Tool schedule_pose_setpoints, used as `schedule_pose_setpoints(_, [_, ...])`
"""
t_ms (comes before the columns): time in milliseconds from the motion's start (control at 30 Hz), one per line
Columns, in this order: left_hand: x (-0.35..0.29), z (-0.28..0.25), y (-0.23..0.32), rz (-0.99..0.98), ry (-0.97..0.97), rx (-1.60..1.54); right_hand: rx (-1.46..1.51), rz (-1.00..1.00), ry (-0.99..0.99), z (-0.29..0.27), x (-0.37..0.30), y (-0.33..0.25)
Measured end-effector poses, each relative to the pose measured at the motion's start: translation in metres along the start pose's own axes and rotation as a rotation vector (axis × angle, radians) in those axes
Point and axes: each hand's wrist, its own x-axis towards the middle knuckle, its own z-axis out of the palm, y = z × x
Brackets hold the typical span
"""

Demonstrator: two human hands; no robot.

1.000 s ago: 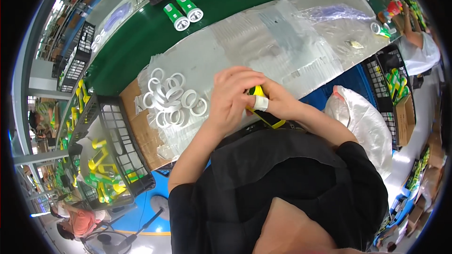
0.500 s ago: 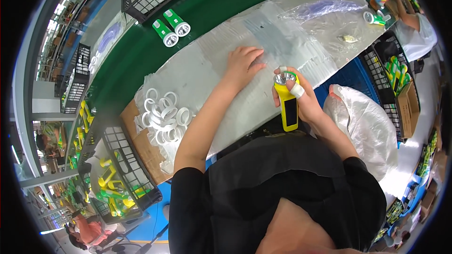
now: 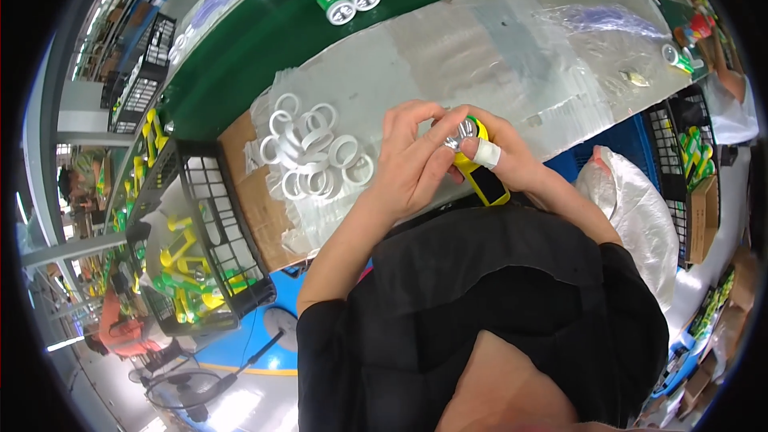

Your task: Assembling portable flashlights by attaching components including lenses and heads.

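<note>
- One yellow flashlight [image 3: 490,186] is held before the torso at the near edge of the desk [image 3: 424,56], tilted, lens end away from the body.
- Handling, as judged: light and stiff, with a smooth, slightly slippery shell; the lens end is likely the fragile part.
- Recommended hold: the body just below the head, pressure kept off the lens.
- Right hand [image 3: 507,152]: fingers wrapped around the head end, wrapped thumb laid across it.
- Left hand [image 3: 406,164]: fingers bent over the lens rim, apparently touching; whether they pinch anything is hidden.
- White rings [image 3: 318,142] lie loose, left of both hands.
</note>
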Motion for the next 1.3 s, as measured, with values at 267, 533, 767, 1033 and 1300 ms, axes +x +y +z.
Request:
schedule_pose_setpoints(267, [-0.017,0.005,-0.015,0.047,0.178,-0.092,0.101,0.048,0.016,0.030,0.013,0.021])
schedule_pose_setpoints(533, [-0.035,-0.093,-0.028,-0.224,-0.133,0.395,-0.116,-0.188,0.063,0.008,0.048,0.000])
schedule_pose_setpoints(767, [-0.031,-0.117,-0.046,-0.294,-0.591,0.344,-0.191,-0.365,0.029,0.007,0.084,0.009])
schedule_pose_setpoints(1033, [0.019,-0.069,-0.025,-0.134,0.196,-0.140,-0.122,-0.356,-0.006,0.008,0.088,0.013])
schedule_pose_setpoints(1300, [0.040,-0.067,-0.011,-0.069,0.002,0.176,-0.010,-0.359,-0.140,-0.007,0.090,0.018])
